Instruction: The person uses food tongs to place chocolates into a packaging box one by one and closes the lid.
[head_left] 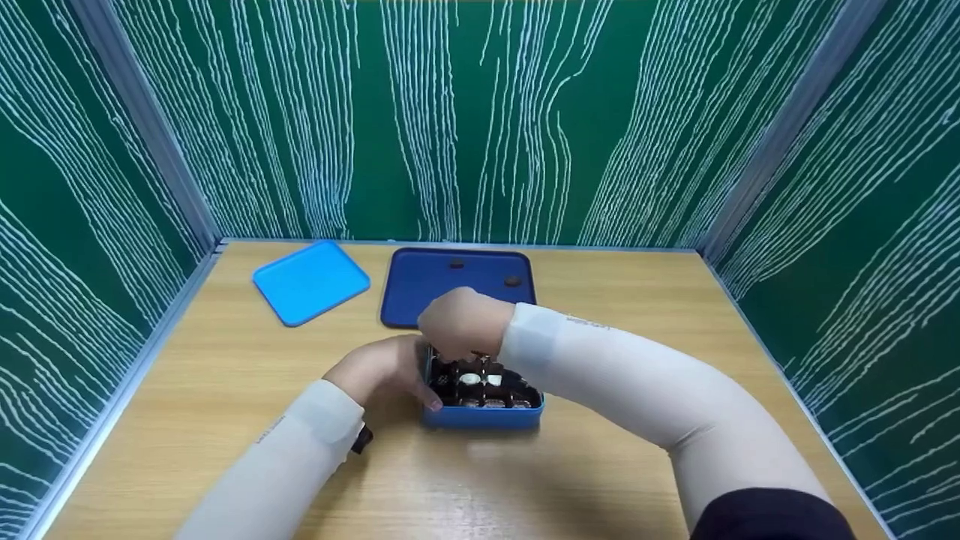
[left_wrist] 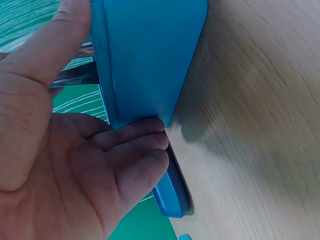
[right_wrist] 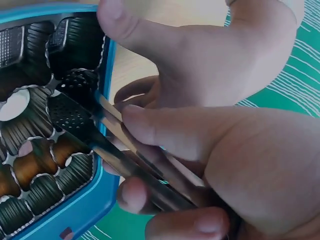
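Note:
A blue box (head_left: 484,418) stands on the table, with a dark insert of several fluted compartments. White pieces (head_left: 469,379) sit in some of them; a brown piece (right_wrist: 35,165) shows in the right wrist view. My left hand (head_left: 386,367) grips the box's left side, thumb at the rim and fingers against the outer wall (left_wrist: 145,60). Above the box's far left part, my right hand (head_left: 466,322) holds tongs with perforated heads (right_wrist: 72,115). Those heads are down at a compartment beside the rim, close together. Whether anything lies between them cannot be told.
Behind the box lies a dark blue tray (head_left: 416,289) with two small brown pieces, one a round piece (head_left: 512,281). A light blue tray or lid (head_left: 311,283) lies at the back left. Green patterned walls (head_left: 517,135) enclose the wooden table (head_left: 622,285) at the back and sides.

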